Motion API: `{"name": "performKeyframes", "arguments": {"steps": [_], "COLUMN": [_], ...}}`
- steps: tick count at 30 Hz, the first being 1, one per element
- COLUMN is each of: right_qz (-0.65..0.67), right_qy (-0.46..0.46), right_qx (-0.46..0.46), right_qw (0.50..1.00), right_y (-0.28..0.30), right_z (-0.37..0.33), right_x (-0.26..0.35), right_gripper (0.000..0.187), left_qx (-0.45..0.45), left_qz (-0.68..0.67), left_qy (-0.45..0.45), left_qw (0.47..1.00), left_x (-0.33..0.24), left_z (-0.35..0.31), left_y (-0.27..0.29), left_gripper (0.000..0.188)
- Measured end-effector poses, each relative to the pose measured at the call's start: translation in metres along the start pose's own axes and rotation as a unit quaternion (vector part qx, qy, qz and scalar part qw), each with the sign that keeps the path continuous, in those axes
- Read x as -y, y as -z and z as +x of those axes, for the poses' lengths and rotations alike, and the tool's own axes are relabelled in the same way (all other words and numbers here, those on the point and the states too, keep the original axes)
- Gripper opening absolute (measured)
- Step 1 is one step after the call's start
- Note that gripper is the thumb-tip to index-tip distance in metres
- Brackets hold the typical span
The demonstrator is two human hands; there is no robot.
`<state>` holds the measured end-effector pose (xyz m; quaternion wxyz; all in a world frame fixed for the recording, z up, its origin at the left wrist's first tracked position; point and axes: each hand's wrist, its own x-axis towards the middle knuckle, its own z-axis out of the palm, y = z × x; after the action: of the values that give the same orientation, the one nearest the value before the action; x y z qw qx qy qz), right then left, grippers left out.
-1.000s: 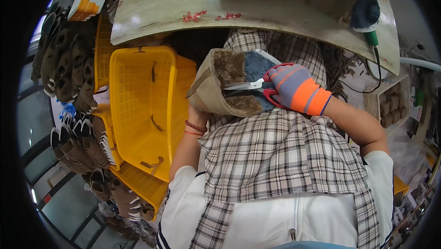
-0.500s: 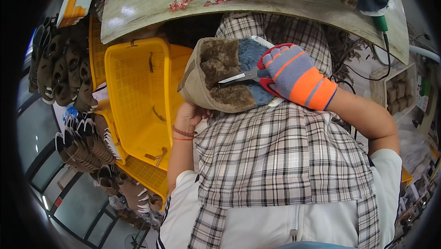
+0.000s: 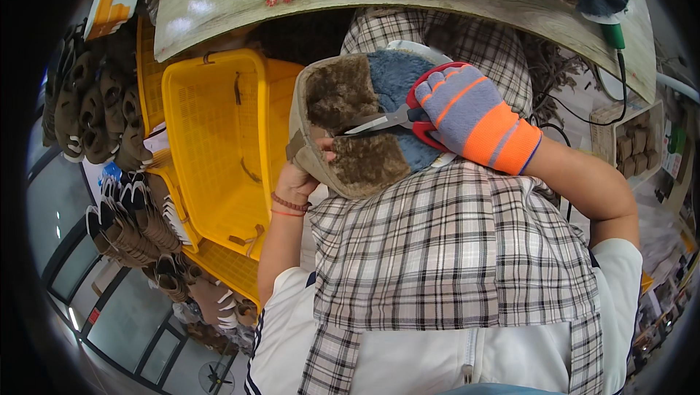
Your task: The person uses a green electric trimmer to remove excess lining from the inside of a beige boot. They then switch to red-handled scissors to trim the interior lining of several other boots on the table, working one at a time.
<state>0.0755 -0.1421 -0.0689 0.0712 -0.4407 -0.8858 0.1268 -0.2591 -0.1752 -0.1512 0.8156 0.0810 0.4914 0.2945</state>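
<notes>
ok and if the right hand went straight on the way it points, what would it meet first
Leading with its scissors, the right hand would likely meet the brown fluffy lining or the fingertips of the left hand; depth leaves it unclear which comes first.

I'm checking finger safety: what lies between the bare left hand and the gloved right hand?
In the head view, the scissors and part of the furry lining.
</notes>
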Motion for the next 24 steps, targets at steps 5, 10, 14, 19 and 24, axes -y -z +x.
{"name": "performKeyframes", "arguments": {"steps": [5,10,14,19,24], "right_qz": [-0.031,-0.056,-0.062,-0.066,-0.075], "right_qy": [0.054,0.057,0.044,0.05,0.048], "right_qx": [-0.005,0.011,0.063,0.041,0.055], "right_qw": [0.998,0.997,0.995,0.996,0.994], "right_y": [0.006,0.002,0.002,0.004,0.006], "right_z": [0.008,0.018,0.019,0.014,0.014], "right_x": [0.007,0.014,0.017,0.015,0.016], "right_gripper": [0.023,0.014,0.019,0.02,0.021], "left_qx": [-0.006,-0.002,-0.008,0.0,0.007], "left_qz": [-0.012,0.015,0.015,0.001,0.016], "left_qy": [-0.01,-0.02,-0.031,-0.03,-0.033], "left_qw": [1.0,1.0,0.999,1.0,0.999], "left_x": [0.003,0.001,0.0,0.0,0.0], "left_z": [0.003,0.003,-0.001,-0.001,-0.001], "left_y": [0.002,0.001,-0.005,-0.005,-0.005], "left_gripper": [0.026,0.026,0.026,0.025,0.024]}}
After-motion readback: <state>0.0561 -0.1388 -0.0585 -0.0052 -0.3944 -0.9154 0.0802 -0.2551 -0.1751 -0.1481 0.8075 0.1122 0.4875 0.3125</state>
